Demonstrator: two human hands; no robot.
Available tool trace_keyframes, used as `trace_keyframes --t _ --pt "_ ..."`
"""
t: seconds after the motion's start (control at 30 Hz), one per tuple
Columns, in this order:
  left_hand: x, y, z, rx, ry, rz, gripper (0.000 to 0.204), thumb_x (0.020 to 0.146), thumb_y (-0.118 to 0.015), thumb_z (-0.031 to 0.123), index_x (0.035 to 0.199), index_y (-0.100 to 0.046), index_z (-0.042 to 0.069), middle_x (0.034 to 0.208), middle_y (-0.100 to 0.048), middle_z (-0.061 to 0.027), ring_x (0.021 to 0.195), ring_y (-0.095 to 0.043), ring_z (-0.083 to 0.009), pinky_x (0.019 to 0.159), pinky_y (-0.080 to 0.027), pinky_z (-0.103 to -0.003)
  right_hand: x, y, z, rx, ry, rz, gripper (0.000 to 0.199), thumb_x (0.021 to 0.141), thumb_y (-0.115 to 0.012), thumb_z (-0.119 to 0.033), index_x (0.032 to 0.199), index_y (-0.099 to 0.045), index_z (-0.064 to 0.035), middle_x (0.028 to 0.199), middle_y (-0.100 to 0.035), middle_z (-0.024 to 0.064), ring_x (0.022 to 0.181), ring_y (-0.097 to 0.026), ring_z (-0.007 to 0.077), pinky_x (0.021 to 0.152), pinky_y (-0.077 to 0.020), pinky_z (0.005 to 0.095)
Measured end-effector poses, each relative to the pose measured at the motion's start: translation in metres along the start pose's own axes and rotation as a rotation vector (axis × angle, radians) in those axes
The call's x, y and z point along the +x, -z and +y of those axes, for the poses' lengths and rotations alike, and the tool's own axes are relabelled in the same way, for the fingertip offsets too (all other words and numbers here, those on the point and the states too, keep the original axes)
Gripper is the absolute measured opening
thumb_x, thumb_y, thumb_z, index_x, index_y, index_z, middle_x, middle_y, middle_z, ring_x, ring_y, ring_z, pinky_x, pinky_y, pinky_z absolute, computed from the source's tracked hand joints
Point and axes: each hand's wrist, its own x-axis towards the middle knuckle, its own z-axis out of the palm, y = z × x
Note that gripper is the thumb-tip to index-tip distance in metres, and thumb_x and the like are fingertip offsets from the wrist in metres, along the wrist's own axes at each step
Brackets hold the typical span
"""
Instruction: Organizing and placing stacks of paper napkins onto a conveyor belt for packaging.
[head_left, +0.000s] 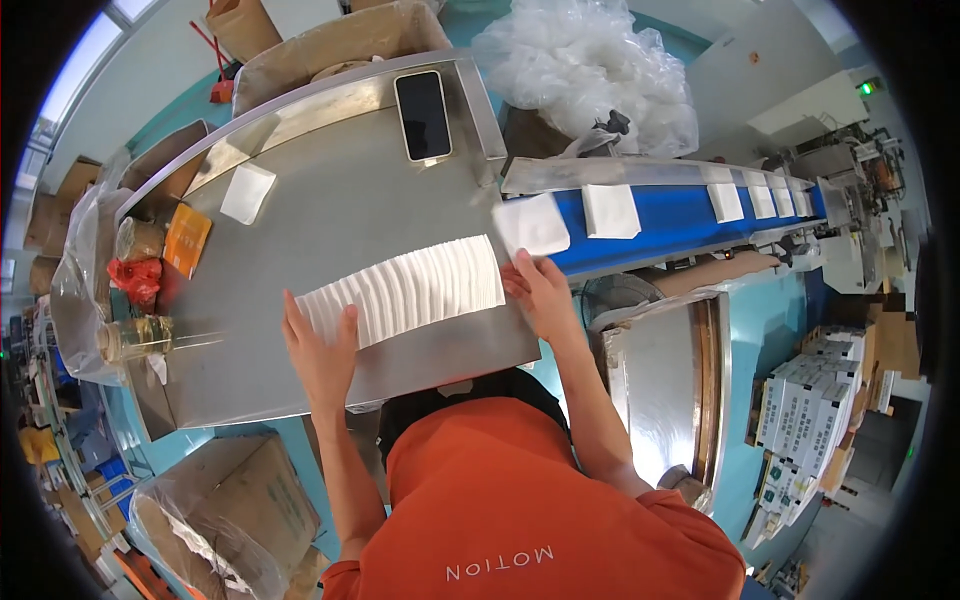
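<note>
A long row of thin white folded sheets, possibly paper napkins (405, 290), stands packed on edge across the metal table (260, 375). My left hand (322, 350) is at the row's left end, its thumb and fingers spread on either side of the end sheets. At the opposite end, my right hand (545, 298) reaches in with its fingers apart, close to the last sheets. One fingertip meets the near edge of a white square stack (533, 225), slightly blurred and tilted, where the blue conveyor belt (680, 215) joins the table. Some right fingertips are partly hidden.
More white square stacks (610, 211) sit spaced along the belt. On the table are a phone (423, 115), a loose white square (247, 193), an orange packet (187, 240), a red bag (135, 281) and a clear jar (135, 338). A raised metal rim (330, 105) borders the far side.
</note>
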Motion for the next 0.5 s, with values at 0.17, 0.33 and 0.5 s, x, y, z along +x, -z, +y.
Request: trace_keyframes --t 0.17,0.33,0.5 --pt "-0.003 -0.002 -0.001 0.023 -0.003 -0.001 0.088 0.086 -0.072 0.039 0.148 -0.026 -0.003 0.141 -0.039 -0.0304 0.127 -0.044 -0.0462 0.103 -0.040 -0.049 -0.027 -0.045 -0.011 -0.590 0.228 -0.155 0.050 0.094 -0.062 -0.042 0.113 -0.059 0.0044 0.086 -0.063 0.0034 0.074 -0.056 0.0109 0.066 -0.0460 0.0260" --pt "-0.003 0.000 0.004 0.046 0.044 0.000 0.088 0.085 -0.071 0.042 0.147 -0.027 -0.003 0.140 -0.040 -0.0305 0.127 -0.044 -0.0461 0.103 -0.040 -0.049 -0.022 -0.010 -0.008 -0.135 -0.205 -0.217 0.033 0.092 -0.065 -0.025 0.109 -0.061 0.0022 0.084 -0.063 0.0048 0.068 -0.057 0.0122 0.063 -0.0478 0.0243" --pt "-0.005 -0.002 0.012 0.043 0.019 -0.041 0.090 0.084 -0.072 0.043 0.147 -0.027 -0.004 0.140 -0.042 -0.0305 0.127 -0.045 -0.0464 0.102 -0.041 -0.049 -0.002 -0.003 -0.004 0.046 0.033 0.074 0.043 0.093 -0.064 -0.037 0.108 -0.060 0.0031 0.104 -0.063 0.0115 0.083 -0.063 0.0178 0.074 -0.0521 0.0287"
